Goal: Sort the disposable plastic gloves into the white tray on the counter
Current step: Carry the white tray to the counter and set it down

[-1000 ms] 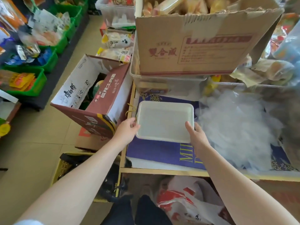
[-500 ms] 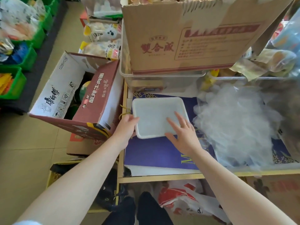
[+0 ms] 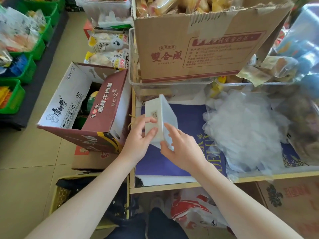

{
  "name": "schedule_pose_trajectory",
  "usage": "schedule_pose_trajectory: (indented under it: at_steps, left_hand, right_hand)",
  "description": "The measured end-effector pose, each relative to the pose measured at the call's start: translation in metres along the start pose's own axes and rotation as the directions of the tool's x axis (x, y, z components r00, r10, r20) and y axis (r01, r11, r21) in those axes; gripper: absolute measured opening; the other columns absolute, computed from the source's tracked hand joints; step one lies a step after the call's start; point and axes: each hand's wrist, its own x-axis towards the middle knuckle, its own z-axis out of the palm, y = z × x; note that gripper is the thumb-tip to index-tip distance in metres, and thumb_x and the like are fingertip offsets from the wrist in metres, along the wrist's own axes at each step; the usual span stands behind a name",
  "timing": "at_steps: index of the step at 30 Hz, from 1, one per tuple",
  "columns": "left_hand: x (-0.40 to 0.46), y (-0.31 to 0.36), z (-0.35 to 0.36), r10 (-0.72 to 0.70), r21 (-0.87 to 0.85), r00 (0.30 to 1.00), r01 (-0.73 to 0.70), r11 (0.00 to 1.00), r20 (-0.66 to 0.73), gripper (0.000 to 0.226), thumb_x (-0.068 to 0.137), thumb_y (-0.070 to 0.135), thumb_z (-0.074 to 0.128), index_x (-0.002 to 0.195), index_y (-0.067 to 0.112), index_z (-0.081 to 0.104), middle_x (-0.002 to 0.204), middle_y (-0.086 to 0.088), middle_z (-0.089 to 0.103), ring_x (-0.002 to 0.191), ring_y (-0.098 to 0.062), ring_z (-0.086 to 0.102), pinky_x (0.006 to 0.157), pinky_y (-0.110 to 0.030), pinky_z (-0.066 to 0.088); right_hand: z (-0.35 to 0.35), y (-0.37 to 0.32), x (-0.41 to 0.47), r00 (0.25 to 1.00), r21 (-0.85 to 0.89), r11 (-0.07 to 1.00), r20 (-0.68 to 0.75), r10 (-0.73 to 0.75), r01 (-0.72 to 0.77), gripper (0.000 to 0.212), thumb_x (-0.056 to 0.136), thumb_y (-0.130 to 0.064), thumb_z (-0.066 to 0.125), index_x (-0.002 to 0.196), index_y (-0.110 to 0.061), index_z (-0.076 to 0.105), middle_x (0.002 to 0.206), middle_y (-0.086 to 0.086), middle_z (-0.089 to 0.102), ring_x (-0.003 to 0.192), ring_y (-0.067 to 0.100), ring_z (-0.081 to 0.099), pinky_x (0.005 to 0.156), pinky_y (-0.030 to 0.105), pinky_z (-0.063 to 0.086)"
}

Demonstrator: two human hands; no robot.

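Note:
The white tray (image 3: 156, 107) stands tipped up on its edge above the blue counter mat, its underside with a small label facing left. My left hand (image 3: 140, 138) grips it from the underside, thumb and fingers on the bottom face. My right hand (image 3: 179, 149) holds the tray's near rim from the open side. A loose heap of clear disposable plastic gloves (image 3: 245, 131) lies on the counter to the right of the tray, apart from both hands.
A large cardboard box (image 3: 198, 47) sits in a clear bin (image 3: 165, 88) just behind the tray. An open noodle carton (image 3: 82, 111) leans at the counter's left edge. Green baskets (image 3: 22, 69) line the far left floor. A plastic bag (image 3: 195, 213) lies under the counter.
The tray lay flat on the mat with my hands at its near corners. Both hands have since lifted and tilted it up onto its edge.

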Motion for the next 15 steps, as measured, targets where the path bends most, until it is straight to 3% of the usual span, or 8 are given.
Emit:
schedule_pose_trajectory:
  at_steps: [3,6,7,9,13,15]
  left_hand:
    - [0.001,0.007,0.009,-0.018,0.008,0.991,0.018,1.000,0.134,0.040,0.095,0.033,0.049,0.128,0.051,0.038,0.147,0.014,0.029,0.139,-0.001,0.021,0.114,-0.029,0.023]
    - [0.002,0.014,0.016,-0.108,-0.122,0.966,0.139,0.983,0.234,0.062,0.093,0.033,0.050,0.143,0.047,0.015,0.140,0.029,0.027,0.118,0.024,0.034,0.095,-0.005,0.033]
    - [0.002,0.016,0.017,-0.122,-0.154,0.962,0.162,0.975,0.243,0.066,0.093,0.032,0.051,0.144,0.046,0.012,0.137,0.029,0.030,0.111,0.026,0.038,0.090,-0.003,0.037]
    - [0.005,0.018,0.019,-0.123,-0.151,0.957,0.167,0.974,0.262,0.066,0.093,0.031,0.051,0.144,0.046,0.011,0.139,0.030,0.028,0.115,0.018,0.039,0.097,-0.014,0.037]
    - [0.011,0.022,0.018,-0.128,-0.090,0.942,0.163,0.982,0.310,0.059,0.094,0.037,0.047,0.140,0.053,0.014,0.138,0.030,0.020,0.132,0.003,0.022,0.111,-0.036,0.026]
    - [0.013,0.022,0.016,-0.136,-0.089,0.939,0.172,0.981,0.316,0.057,0.092,0.040,0.047,0.136,0.057,0.014,0.143,0.028,0.019,0.138,-0.003,0.019,0.114,-0.044,0.025]
  right_hand:
    - [-0.008,0.002,0.000,0.995,0.020,0.994,0.013,0.103,-0.103,0.050,0.091,-0.036,0.052,0.134,-0.014,0.040,0.107,0.011,0.065,0.089,0.033,0.063,0.076,0.040,0.051]
    - [-0.017,0.013,0.005,0.989,0.017,0.991,0.071,0.130,-0.131,0.043,0.090,-0.045,0.051,0.119,-0.014,0.047,0.097,0.009,0.067,0.085,0.034,0.064,0.071,0.041,0.053]
    - [-0.019,0.016,0.006,0.987,0.031,0.990,0.091,0.135,-0.139,0.040,0.090,-0.045,0.051,0.116,-0.014,0.047,0.093,0.009,0.067,0.083,0.033,0.064,0.069,0.041,0.054]
    - [-0.022,0.023,0.006,0.983,0.076,0.986,0.123,0.139,-0.149,0.038,0.088,-0.043,0.051,0.115,-0.015,0.048,0.093,0.008,0.068,0.083,0.031,0.066,0.068,0.041,0.055]
    - [-0.023,0.030,0.008,0.983,0.131,0.982,0.140,0.115,-0.134,0.035,0.087,-0.041,0.053,0.111,-0.015,0.051,0.092,0.008,0.068,0.082,0.029,0.067,0.067,0.041,0.056]
    - [-0.023,0.032,0.012,0.985,0.135,0.985,0.148,0.087,-0.107,0.033,0.088,-0.040,0.053,0.109,-0.015,0.054,0.086,0.007,0.068,0.074,0.027,0.066,0.065,0.038,0.055]
